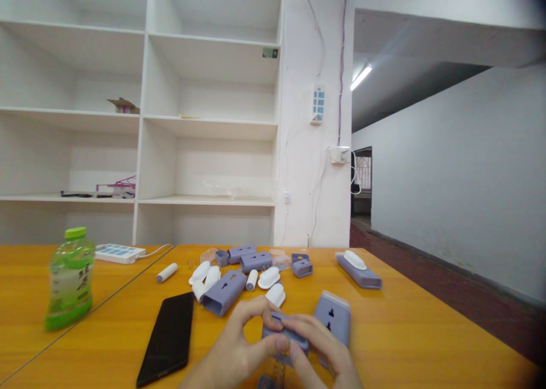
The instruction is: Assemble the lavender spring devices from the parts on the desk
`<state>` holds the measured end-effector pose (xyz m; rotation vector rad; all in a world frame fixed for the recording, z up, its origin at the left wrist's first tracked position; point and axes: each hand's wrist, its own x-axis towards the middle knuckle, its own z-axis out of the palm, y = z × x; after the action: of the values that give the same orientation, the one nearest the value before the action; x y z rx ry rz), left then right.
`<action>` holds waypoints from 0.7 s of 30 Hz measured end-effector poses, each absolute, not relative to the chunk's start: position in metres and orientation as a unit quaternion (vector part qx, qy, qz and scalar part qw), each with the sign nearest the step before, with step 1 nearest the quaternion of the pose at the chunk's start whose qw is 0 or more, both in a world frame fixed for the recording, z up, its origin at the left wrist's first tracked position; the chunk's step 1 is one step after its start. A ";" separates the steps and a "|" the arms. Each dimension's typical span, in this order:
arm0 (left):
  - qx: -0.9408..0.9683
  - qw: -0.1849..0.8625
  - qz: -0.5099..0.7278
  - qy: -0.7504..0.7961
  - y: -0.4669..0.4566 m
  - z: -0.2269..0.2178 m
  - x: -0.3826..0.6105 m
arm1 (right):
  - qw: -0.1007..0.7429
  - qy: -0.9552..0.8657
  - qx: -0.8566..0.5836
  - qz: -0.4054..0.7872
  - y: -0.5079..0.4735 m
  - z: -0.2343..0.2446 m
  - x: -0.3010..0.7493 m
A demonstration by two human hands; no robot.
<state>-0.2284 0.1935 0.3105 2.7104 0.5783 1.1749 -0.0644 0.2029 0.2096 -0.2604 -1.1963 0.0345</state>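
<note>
Both hands are closed on a small purple-grey plastic housing (pixel 292 338) low in the middle of the head view. My left hand (pixel 239 340) pinches its left end between thumb and fingers. From the right, my right hand (pixel 326 349) has its fingers across the top and its thumb at the near side. Fingers hide much of the housing. Just beyond the right hand lies a longer purple-grey case (pixel 336 315) with keyhole slots. Below the hands, a small clear part (pixel 279 372) and a purple-grey piece (pixel 265 383) are partly visible.
Several purple-grey cases (pixel 226 292), white oval caps (pixel 269 277) and white cylinders (pixel 252 280) lie beyond the hands. A black phone (pixel 168 338), a green bottle (pixel 70 281) and a power strip (pixel 119 253) are at left. A capped case (pixel 360 272) lies at right.
</note>
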 end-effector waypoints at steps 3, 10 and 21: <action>0.895 0.075 0.400 0.181 0.189 0.315 -0.228 | 0.806 -0.579 -0.122 0.016 0.200 0.215 -0.061; 0.894 0.044 0.404 0.191 0.189 0.318 -0.227 | 0.845 -0.511 -0.119 0.098 0.209 0.201 -0.060; 0.900 0.100 0.405 0.128 0.191 0.325 -0.226 | 0.860 -0.476 -0.141 0.118 0.221 0.179 -0.043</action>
<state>-0.2256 0.1907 0.3253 2.6593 0.3782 1.1975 -0.0426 0.2209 0.1792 -0.2961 -0.9993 0.2469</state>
